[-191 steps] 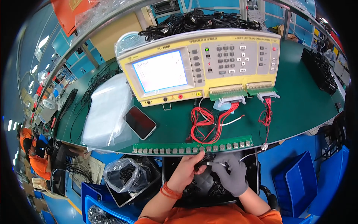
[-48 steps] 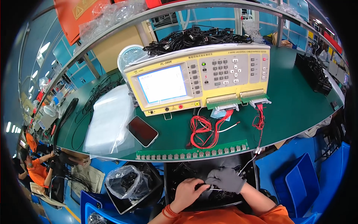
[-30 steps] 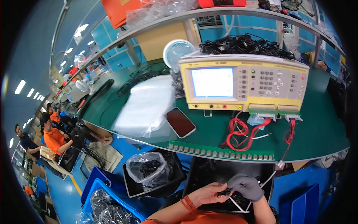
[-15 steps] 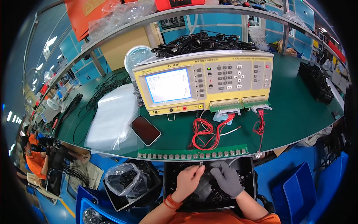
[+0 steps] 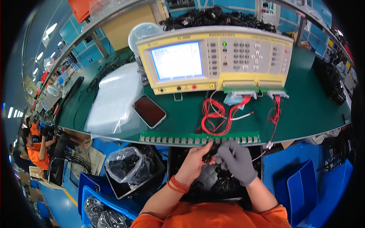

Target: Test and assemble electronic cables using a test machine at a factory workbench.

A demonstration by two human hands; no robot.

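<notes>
My bare left hand [image 5: 192, 162], with a red-orange beaded bracelet at the wrist, is closed on a coiled black cable [image 5: 209, 154] just below the table's front edge. My right hand [image 5: 238, 161] wears a grey glove; its curled fingertips close on the same black cable from the right. Part of the cable is hidden between the fingers. Under both hands stands a black bin [image 5: 197, 192] with black cables inside. Just above the fingertips, a green circuit-board strip [image 5: 171, 139] with a row of metal sockets runs along the table edge. A thin white lead [image 5: 260, 155] passes beside my gloved hand.
A yellow-framed cable tester [image 5: 220, 57] stands on the green table, red wires [image 5: 213, 121] hanging from its connectors. A phone [image 5: 149, 111] and clear plastic bags [image 5: 114, 98] lie left. Blue bins [image 5: 296, 190] and a bag-lined black bin [image 5: 125, 190] flank me. Other people sit far left.
The view has shifted, so the tester appears higher. My hands have come up close to the socket strip, and the black cable now shows between them.
</notes>
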